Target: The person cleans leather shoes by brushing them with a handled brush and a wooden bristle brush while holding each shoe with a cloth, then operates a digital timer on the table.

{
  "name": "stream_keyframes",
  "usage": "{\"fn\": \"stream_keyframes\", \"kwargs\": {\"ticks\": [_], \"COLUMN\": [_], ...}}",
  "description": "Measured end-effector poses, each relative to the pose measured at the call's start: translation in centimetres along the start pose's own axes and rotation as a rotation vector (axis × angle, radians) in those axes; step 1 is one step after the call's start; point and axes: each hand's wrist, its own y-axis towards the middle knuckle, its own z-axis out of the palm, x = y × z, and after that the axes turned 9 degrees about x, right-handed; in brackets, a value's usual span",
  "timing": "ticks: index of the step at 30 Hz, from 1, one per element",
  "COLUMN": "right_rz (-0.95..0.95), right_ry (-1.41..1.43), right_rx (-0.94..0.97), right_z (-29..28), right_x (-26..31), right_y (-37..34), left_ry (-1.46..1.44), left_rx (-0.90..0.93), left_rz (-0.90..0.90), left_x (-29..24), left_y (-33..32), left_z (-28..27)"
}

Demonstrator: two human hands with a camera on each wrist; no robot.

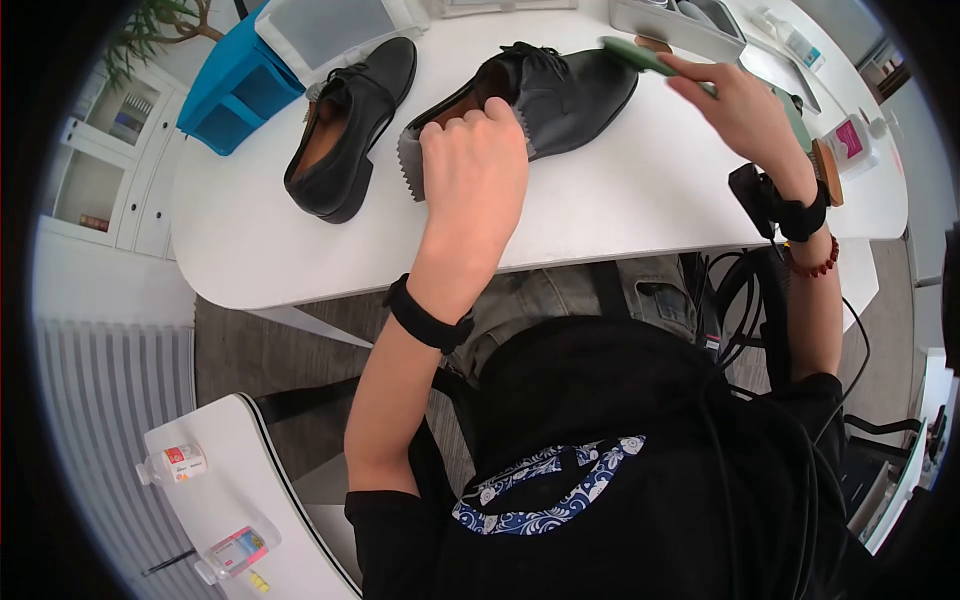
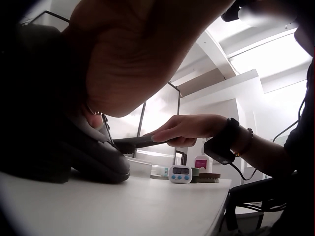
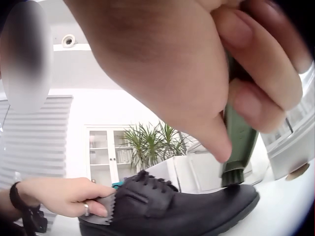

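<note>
I see R hand [image 1: 735, 110] gripping the green brush [image 1: 640, 56] at one black shoe's [image 1: 585, 100] toe; L hand [image 1: 472, 165] pinches grey cloth [image 1: 409, 165] at its opening, shoe on desk [image 1: 650, 190]. Step's prob. toe brushing; next stroke needs L steady.

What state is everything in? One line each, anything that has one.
left hand: curled, gripping grey cloth at shoe
right hand: holding green brush
green brush: bristles toward shoe's toe
grey cloth: held at rear of laced shoe
laced shoe: gripped
other shoe: laced, untouched
wooden brush: on table, bristles down
pink-labelled bottle: upright
timer: upright, readout unclear
grey box: open, things inside
</note>
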Motion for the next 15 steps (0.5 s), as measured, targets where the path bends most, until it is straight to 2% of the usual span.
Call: {"fn": "stream_keyframes", "kwargs": {"ticks": [2, 3, 7, 9, 12, 15], "right_rz": [0.043, 0.061, 0.072, -0.101, -0.095, -0.068], "right_ry": [-0.201, -0.165, 0.039, 0.311, 0.194, 0.157], "right_rx": [-0.064, 0.035, -0.005, 0.055, 0.124, 0.043], "right_z": [0.6, 0.3, -0.9, -1.2, -1.0, 0.9], "right_x": [-2.2, -2.4, 0.7, 1.8, 2.8, -0.3], "right_y": [0.7, 0.5, -0.5, -1.0, -1.2, 0.3], "left_ry": [0.0, 0.0, 0.018, 0.034, 0.003, 0.001], "left_rx": [-0.001, 0.003, 0.015, 0.02, 0.008, 0.003], "left_rz": [-0.008, -0.006, -0.02, -0.023, -0.018, -0.016], "left_x": [-0.1, -0.1, 0.0, 0.0, 0.0, 0.0], "left_y": [0.0, 0.0, -0.1, 0.0, 0.0, 0.0], "left_z": [-0.1, -0.1, 0.0, 0.0, 0.2, 0.1]}}
